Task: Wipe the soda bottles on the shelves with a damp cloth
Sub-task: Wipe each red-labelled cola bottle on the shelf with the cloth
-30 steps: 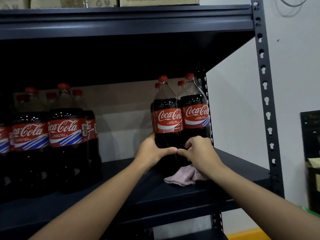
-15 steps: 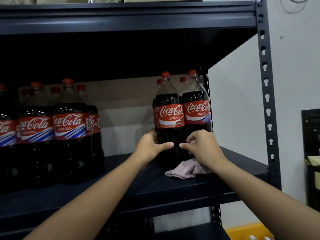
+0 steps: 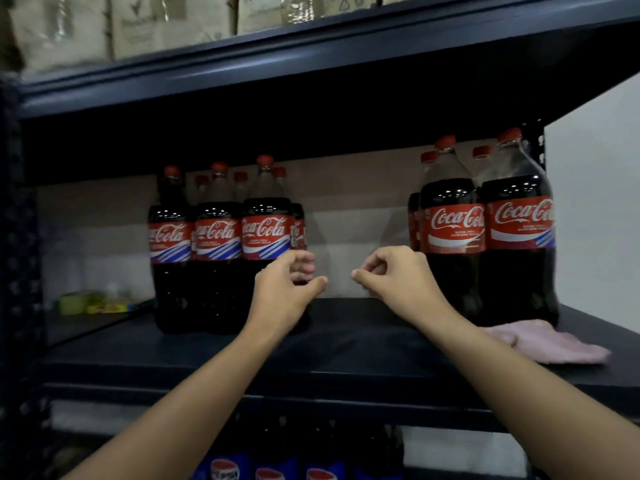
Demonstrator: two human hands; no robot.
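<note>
Both hands are raised over the dark shelf point(image 3: 207, 355) in the gap between two bottle groups. Left hand point(image 3: 282, 289) and right hand point(image 3: 394, 275) are loosely curled and hold nothing. The pink cloth point(image 3: 550, 342) lies on the shelf, right of the right hand (apart from it), at the base of the right bottle group point(image 3: 485, 237). The left bottle group point(image 3: 221, 251) stands just behind the left hand.

Two bottle groups on the shelf point(image 3: 346, 344), a gap between them

The left bottle group point(image 3: 221, 258) stands well apart from the right bottle group point(image 3: 485, 237). The cloth point(image 3: 543, 341) lies on the shelf, in front of the right group. Both hands are in the gap between.
</note>
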